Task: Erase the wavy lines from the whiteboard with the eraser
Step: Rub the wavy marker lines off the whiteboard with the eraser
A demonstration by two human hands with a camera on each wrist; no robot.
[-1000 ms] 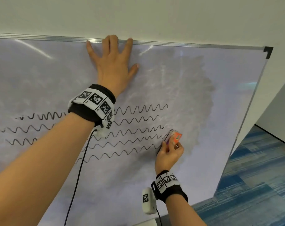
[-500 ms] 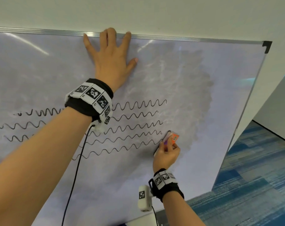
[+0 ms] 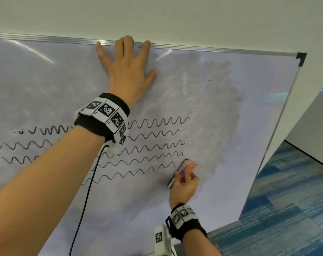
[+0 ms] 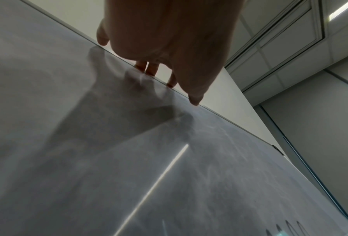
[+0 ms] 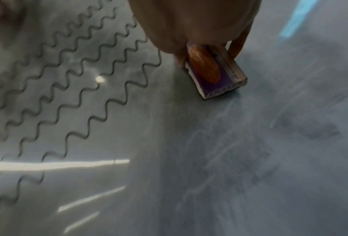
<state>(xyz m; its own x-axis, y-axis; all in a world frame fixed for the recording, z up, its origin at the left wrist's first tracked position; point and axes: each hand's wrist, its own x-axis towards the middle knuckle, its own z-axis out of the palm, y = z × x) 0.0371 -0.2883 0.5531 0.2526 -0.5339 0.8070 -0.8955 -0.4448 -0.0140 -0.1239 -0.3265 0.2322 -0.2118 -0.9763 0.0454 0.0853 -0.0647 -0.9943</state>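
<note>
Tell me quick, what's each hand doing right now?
Left hand: open, fingers spread flat against the whiteboard.
Right hand: closed, holding the eraser against the whiteboard.

Purple-orange eraser (image 3: 187, 167) flat on smudged whiteboard (image 3: 249, 100), beside five black wavy lines (image 3: 153, 133)

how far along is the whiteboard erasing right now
Done: a smudged grey patch lies right of the lines. In hand: the right hand presses the eraser at the lowest line's right end; the left hand braces the whiteboard. Left: five wavy lines.
</note>
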